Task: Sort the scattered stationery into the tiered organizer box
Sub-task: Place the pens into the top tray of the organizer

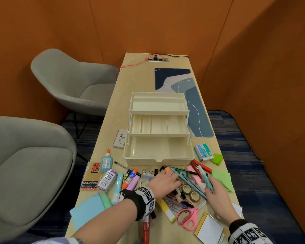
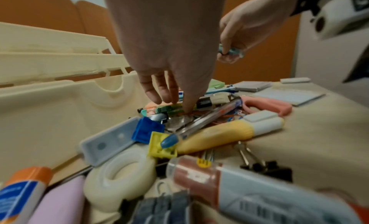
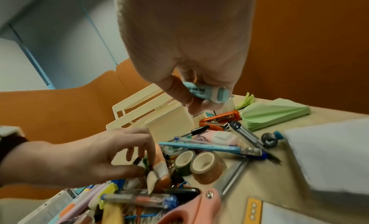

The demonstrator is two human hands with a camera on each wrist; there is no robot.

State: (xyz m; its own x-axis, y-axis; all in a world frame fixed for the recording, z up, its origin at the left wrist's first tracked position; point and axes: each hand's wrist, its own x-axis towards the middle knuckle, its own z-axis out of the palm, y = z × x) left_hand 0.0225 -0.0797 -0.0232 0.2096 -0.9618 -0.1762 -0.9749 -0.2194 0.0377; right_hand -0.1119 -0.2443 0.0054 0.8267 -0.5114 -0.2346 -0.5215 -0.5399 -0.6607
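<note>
— Where does the organizer box [image 1: 158,131] sit?

— In the middle of the head view, on the bench [image 1: 113,120], its three cream tiers stepped open. The stationery lies scattered below it, along the lower part of the frame.

— And the left hand [image 1: 163,180]?

— Just below the box's front wall, reaching down into the pile. Its fingers [image 2: 187,101] are curled with the tips drawn together among rubber bands [image 1: 180,183]; whether they actually pinch one, I cannot tell.

— The right hand [image 1: 217,194]?

— Right of centre, its fingers [image 3: 177,91] clamped on a light-blue marker [image 3: 205,91], lifted above the pile.

— What lies close by?

— Two brown tape rolls [image 1: 190,191] between the hands, pink scissors [image 1: 187,217] lower down, green paper [image 1: 222,178] at the right edge of the bench, and a glue bottle [image 1: 106,161] to the left of the box.
</note>
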